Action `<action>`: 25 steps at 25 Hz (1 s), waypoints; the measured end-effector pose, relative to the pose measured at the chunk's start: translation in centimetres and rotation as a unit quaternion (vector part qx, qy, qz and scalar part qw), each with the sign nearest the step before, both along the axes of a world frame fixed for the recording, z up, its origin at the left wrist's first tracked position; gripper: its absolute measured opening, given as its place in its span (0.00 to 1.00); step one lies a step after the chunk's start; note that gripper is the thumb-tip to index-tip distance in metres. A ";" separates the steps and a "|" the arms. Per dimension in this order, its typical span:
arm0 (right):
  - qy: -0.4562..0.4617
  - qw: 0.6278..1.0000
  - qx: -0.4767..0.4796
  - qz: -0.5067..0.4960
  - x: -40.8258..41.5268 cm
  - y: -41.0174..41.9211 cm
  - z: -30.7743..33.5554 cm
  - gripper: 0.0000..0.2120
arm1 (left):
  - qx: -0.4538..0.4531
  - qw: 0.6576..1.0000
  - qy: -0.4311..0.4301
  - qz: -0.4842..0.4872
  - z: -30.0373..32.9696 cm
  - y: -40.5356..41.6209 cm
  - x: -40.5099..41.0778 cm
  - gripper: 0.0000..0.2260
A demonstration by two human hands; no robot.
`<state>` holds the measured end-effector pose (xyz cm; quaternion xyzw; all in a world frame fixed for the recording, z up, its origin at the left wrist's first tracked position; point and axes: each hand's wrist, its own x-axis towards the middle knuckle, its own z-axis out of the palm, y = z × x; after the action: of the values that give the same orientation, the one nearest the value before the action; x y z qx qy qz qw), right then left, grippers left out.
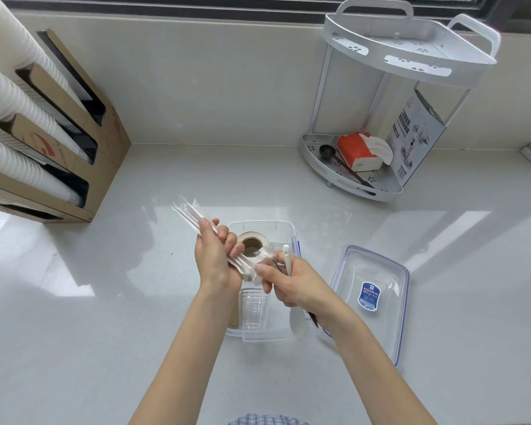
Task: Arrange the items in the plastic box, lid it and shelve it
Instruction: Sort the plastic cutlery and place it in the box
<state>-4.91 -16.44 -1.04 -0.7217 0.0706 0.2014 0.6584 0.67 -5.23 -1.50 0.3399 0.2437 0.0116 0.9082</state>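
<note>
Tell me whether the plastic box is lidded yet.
Not lidded. The plastic box stands open on the counter; its lid lies apart to its right, with a tape roll visible inside.

White counter (pixel 135 302), plastic box (pixel 259 337), lid (pixel 377 271), rack (pixel 350 185), cardboard cup holder (pixel 105 154)

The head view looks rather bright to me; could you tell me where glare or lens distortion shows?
Head view: window light throws bright glare patches on the counter, left and far right; wide-angle bending curves the window sill and tilts the rack; the clear box and lid are faint against the pale surface; the hands look sharp.
</note>
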 end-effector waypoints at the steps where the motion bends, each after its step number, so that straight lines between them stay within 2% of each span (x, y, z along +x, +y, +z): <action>1: 0.002 1.000 -0.003 -0.019 0.1 -0.5 0.0 0.10 | 0.005 1.000 0.008 -0.021 -0.2 0.0 0.0 0.14; 4: 0.000 0.990 0.034 -0.133 0.8 -2.3 0.1 0.09 | 0.027 0.991 0.039 -0.127 -1.1 -1.0 -0.5 0.17; 8: 0.006 0.964 0.104 -0.243 1.6 -5.0 0.4 0.11 | 0.110 0.951 0.092 -0.275 -1.4 -4.0 -1.8 0.09; 11: 0.040 0.944 0.168 -0.280 1.8 -6.2 0.2 0.11 | 0.244 0.899 0.120 -0.343 -2.4 -5.9 -2.3 0.10; 14: 0.042 0.924 0.216 -0.313 1.9 -6.8 -0.4 0.07 | 0.377 0.844 0.106 -0.367 -3.4 -6.7 -2.3 0.15; 17: 0.051 0.914 0.240 -0.323 1.8 -7.1 -1.2 0.07 | 0.457 0.781 0.095 -0.415 -4.1 -7.2 -1.8 0.17; 19: 0.064 0.907 0.261 -0.325 1.7 -7.2 -1.5 0.07 | 0.473 0.746 0.117 -0.454 -4.7 -7.5 -1.4 0.21; 21: 0.072 0.902 0.272 -0.328 1.8 -7.2 -1.7 0.08 | 0.461 0.741 0.145 -0.465 -5.4 -7.7 -1.4 0.24; 25: 0.073 0.897 0.287 -0.327 1.8 -7.3 -1.9 0.07 | 0.373 0.793 0.194 -0.441 -5.5 -7.3 -1.3 0.17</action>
<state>-3.13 -23.74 -2.92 -0.4211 0.2900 0.0382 0.8586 -0.68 -12.58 -6.99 0.7183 0.2149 -0.3664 0.5510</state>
